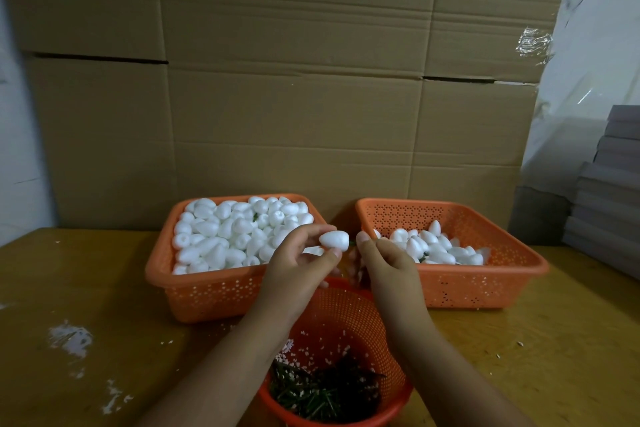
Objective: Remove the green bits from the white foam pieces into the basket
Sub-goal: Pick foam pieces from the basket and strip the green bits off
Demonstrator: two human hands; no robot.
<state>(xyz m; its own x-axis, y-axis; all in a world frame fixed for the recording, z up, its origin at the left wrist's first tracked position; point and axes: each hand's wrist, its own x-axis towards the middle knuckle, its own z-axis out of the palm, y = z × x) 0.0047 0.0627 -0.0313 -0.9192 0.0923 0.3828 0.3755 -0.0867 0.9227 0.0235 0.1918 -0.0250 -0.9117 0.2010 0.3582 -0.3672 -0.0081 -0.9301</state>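
Note:
My left hand (300, 255) holds a white egg-shaped foam piece (333, 238) between fingers and thumb, above the gap between the two square baskets. My right hand (384, 255) is just to its right, fingertips pinched on a small green bit (352, 243) at the foam's tip. Below both hands stands a round orange basket (391, 371) with a heap of green bits (322, 392) and white crumbs. The left orange basket (207, 291) is heaped with white foam pieces (239, 232). Fewer foam pieces (436, 246) lie in the right orange basket (485, 288).
The baskets stand on a yellowish wooden table (86, 288) with white foam crumbs (69, 340) scattered at the left. Large cardboard boxes (294, 80) form a wall behind. A stack of grey flat boxes (609, 201) rises at the right edge.

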